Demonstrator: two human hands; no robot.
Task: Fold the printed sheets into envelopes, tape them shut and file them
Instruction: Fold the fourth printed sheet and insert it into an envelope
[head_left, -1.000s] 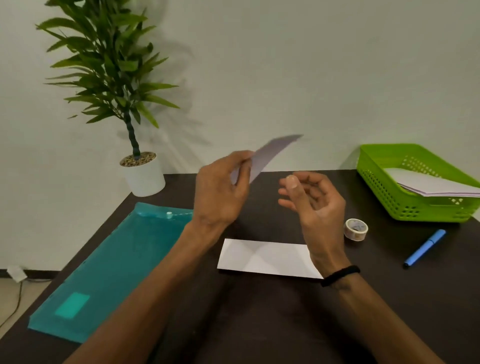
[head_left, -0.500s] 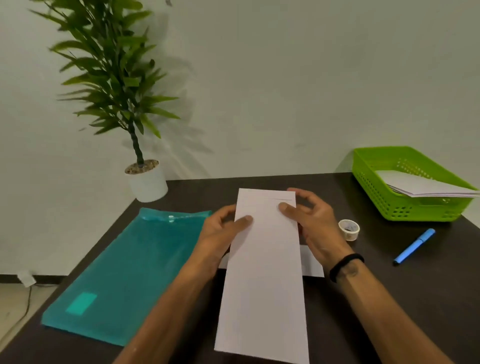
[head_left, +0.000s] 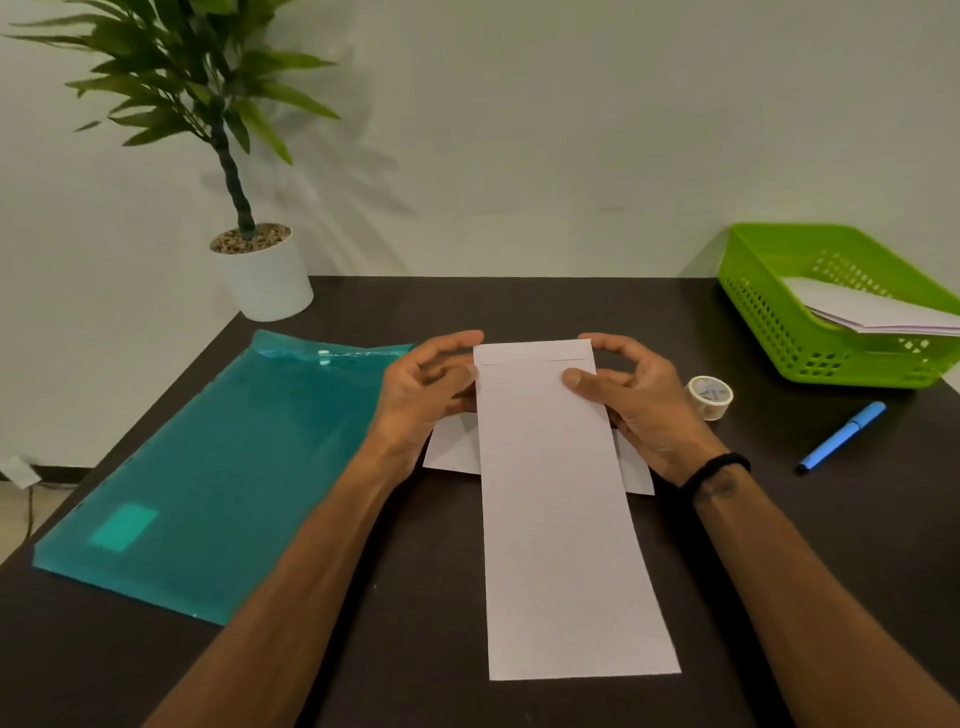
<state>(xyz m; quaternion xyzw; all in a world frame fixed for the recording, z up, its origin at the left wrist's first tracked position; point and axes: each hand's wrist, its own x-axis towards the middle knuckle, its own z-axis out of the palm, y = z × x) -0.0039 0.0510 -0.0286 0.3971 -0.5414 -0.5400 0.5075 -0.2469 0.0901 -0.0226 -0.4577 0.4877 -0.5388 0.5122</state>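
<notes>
Your dark table (head_left: 519, 312) fills the lower view, its near edge cut off by the frame. Take the long white envelope (head_left: 561, 519) as the landmark: it lies lengthwise down the middle of the table, flap end away from you.

To the envelope's left lies the teal plastic folder (head_left: 208, 467), flat on the table. Far to the envelope's right and further back stands the green basket (head_left: 769, 312), with a stack of white sheets (head_left: 872, 312) leaning inside; the frame cuts off the basket's right side. Beyond the folder, at the table's back left corner, sits a potted plant (head_left: 260, 275), its top leaves out of frame.

Under the envelope, crossing it, lies a folded sheet (head_left: 452, 447); only its two ends show.

Your left hand (head_left: 421, 400) holds the envelope's left edge near the flap, fingers curled; the fingertips are hard to make out. Your right hand (head_left: 639, 405) pinches the right edge, thumb on top. The hands are apart, one on each side.

Just right of your right hand sits a tape roll (head_left: 709, 397), and further right a blue pen (head_left: 841, 436).

Compared with half a second ago, the envelope and both hands hold nearly the same pose; your left thumb has moved off the envelope's face to its edge.
</notes>
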